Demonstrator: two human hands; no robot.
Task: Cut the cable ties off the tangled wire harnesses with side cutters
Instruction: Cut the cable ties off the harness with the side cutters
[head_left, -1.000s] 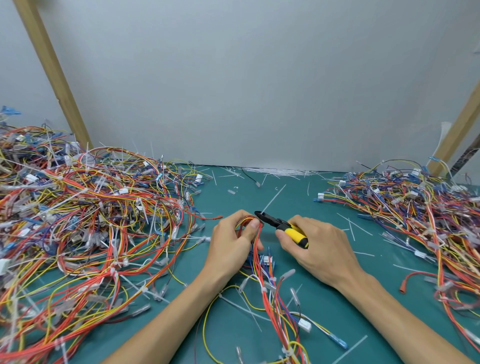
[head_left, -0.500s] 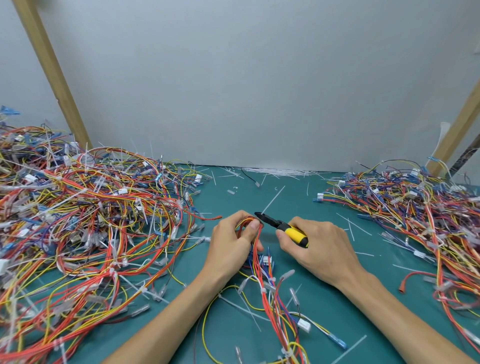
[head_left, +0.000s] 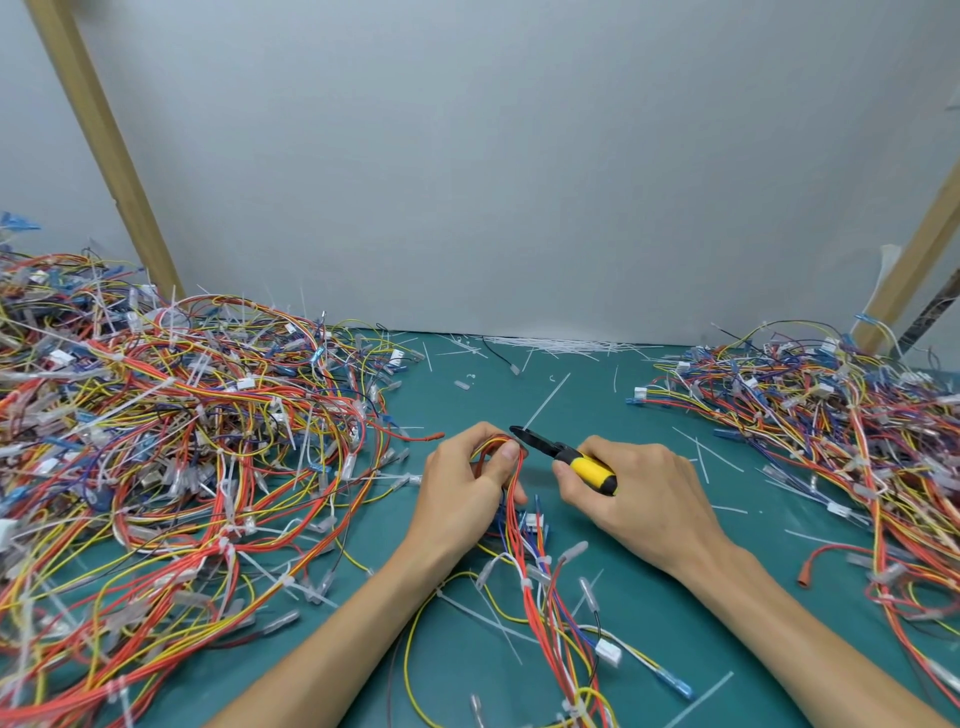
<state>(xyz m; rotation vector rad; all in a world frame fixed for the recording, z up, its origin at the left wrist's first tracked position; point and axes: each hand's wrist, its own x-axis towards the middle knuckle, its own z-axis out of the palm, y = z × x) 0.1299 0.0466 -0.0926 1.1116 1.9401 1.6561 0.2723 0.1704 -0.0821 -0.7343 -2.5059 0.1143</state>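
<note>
My left hand (head_left: 462, 483) grips the looped top of a wire harness (head_left: 540, 597) of red, yellow and blue wires, thumb pressed on the bundle. The harness trails down the green mat toward the front edge, with white cable ties round it. My right hand (head_left: 639, 499) holds the yellow-handled side cutters (head_left: 571, 457). Their black jaws point left and sit right beside the loop at my left thumb. Whether a tie lies between the jaws is hidden.
A big tangled heap of harnesses (head_left: 171, 467) fills the left side. A second heap (head_left: 841, 447) covers the right. Cut white tie pieces (head_left: 550, 343) lie along the back wall and scattered on the green mat (head_left: 649, 613). Wooden struts (head_left: 104, 145) lean at both sides.
</note>
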